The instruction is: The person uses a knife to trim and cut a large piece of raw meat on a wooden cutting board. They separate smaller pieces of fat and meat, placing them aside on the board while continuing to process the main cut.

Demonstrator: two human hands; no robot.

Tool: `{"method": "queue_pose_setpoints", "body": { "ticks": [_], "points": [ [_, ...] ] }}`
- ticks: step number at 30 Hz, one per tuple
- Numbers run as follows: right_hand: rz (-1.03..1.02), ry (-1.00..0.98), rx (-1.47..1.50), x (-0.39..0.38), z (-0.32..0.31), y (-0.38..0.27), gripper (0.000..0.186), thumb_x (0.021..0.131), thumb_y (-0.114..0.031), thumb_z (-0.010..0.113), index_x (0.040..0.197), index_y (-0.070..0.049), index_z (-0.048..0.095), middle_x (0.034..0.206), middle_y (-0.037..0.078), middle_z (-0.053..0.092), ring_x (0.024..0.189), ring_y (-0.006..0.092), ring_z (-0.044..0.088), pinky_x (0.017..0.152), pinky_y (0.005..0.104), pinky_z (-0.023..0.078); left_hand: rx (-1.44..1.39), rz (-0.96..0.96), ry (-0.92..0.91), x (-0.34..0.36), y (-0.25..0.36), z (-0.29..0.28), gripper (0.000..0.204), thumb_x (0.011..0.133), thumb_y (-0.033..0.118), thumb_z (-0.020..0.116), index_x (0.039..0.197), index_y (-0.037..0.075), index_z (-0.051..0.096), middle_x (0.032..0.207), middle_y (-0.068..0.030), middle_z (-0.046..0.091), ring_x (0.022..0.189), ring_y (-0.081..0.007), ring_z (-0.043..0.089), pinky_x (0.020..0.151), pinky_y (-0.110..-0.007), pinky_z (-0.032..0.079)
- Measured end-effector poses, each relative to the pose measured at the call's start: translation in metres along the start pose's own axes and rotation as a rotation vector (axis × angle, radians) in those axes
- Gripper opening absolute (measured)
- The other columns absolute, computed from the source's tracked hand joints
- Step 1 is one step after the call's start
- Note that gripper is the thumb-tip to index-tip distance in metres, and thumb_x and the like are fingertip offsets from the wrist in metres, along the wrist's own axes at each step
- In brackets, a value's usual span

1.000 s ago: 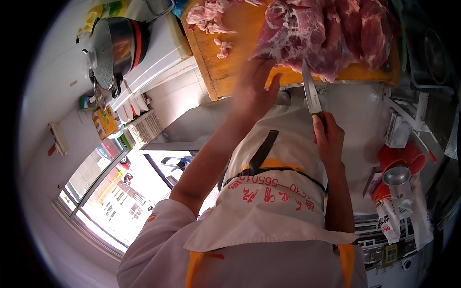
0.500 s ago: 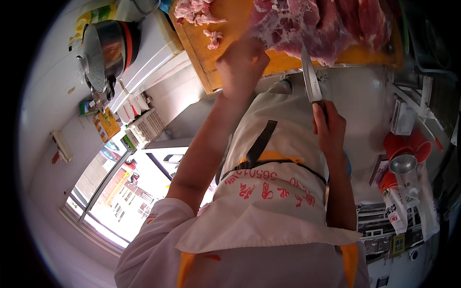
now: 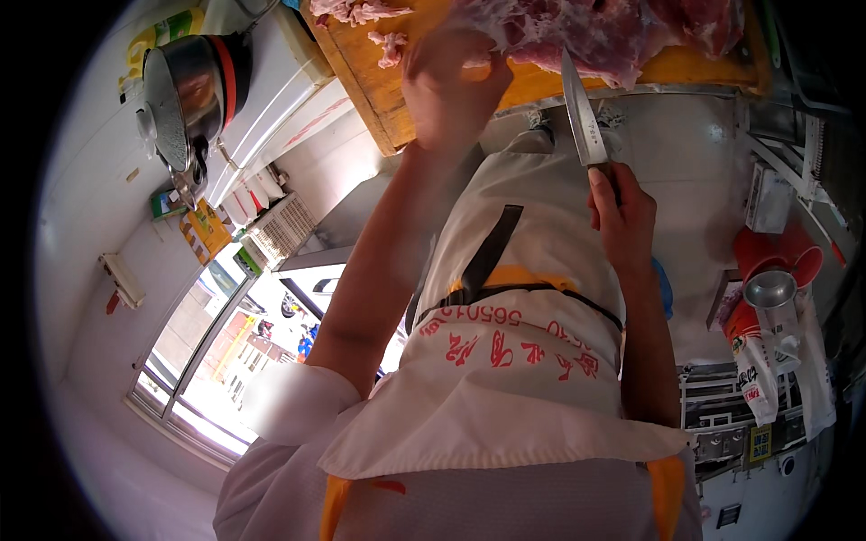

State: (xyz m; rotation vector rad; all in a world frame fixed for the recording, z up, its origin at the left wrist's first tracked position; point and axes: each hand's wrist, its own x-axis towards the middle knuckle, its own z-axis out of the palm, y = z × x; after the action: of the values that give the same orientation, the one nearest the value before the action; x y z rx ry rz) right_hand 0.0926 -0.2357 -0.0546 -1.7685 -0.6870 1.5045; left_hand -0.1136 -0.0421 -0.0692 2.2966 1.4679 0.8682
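Observation:
A large piece of raw red meat (image 3: pixel 577 36) with whitish membrane lies along the wooden cutting board (image 3: pixel 370 86) at the top of the view. My left hand (image 3: pixel 451 104) is over the board at the meat's left edge. Its fingers are curved but smeared by motion, so their grip is unclear. In my right hand (image 3: pixel 622 212) is a kitchen knife (image 3: pixel 582 117), held closed around the handle. The blade points up and away, its tip close to the meat's near edge. Pale meat trimmings (image 3: pixel 361 11) and a smaller scrap (image 3: pixel 389 48) rest on the board's left part.
On a white surface at the left stands a dark pot (image 3: pixel 194 99) with a lid and an orange-red band. A window (image 3: pixel 216 352) is at lower left. Red containers (image 3: pixel 758 252) and a metal cup (image 3: pixel 770 288) are at the right. My white apron (image 3: pixel 523 361) spans the middle.
The board and meat sit slightly higher in the view. My left hand has shifted from a fist-like shape to a looser curve by the meat. The knife stays in my right hand.

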Motion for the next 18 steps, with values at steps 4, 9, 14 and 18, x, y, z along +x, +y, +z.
{"method": "queue_pose_setpoints", "body": {
  "ticks": [4,9,14,18],
  "points": [
    [0.002,-0.002,-0.002,-0.001,0.001,0.001,0.022,0.111,-0.023,0.068,0.102,-0.003,0.07,0.069,-0.001,0.061,0.056,0.0068,0.055,0.054,0.0296,0.046,0.158,0.09,0.065,0.002,0.006,0.013,0.018,0.072,0.009,0.083,0.089,0.009,0.077,0.091,-0.0059,0.074,0.081,-0.0285,0.074,0.075,-0.039,0.061],
    [0.021,0.004,0.014,-0.002,0.001,0.002,0.021,0.111,-0.023,0.068,0.104,-0.003,0.071,0.07,-0.001,0.061,0.056,0.0068,0.054,0.054,0.0293,0.046,0.124,0.066,0.056,0.002,-0.001,0.012,0.016,0.073,0.007,0.081,0.088,0.008,0.076,0.086,-0.0058,0.073,0.071,-0.0263,0.073,0.066,-0.037,0.061],
    [0.023,0.012,0.041,-0.003,0.003,0.001,0.02,0.11,-0.022,0.069,0.105,-0.003,0.071,0.07,-0.001,0.061,0.057,0.0069,0.053,0.056,0.0295,0.046,0.074,-0.036,-0.014,0.004,0.001,-0.003,0.018,0.076,0.009,0.083,0.093,0.006,0.081,0.08,-0.0052,0.076,0.071,-0.0158,0.074,0.069,-0.032,0.061],
    [-0.043,-0.02,-0.01,0.006,0.006,-0.004,0.019,0.11,-0.021,0.069,0.107,-0.002,0.07,0.072,0.003,0.061,0.062,0.0087,0.055,0.06,0.0317,0.048,0.046,-0.285,-0.188,0.012,0.015,-0.021,0.025,0.08,0.014,0.086,0.101,0.003,0.084,0.08,-0.0038,0.079,0.074,-0.0085,0.072,0.072,-0.027,0.059]
  ]
}}
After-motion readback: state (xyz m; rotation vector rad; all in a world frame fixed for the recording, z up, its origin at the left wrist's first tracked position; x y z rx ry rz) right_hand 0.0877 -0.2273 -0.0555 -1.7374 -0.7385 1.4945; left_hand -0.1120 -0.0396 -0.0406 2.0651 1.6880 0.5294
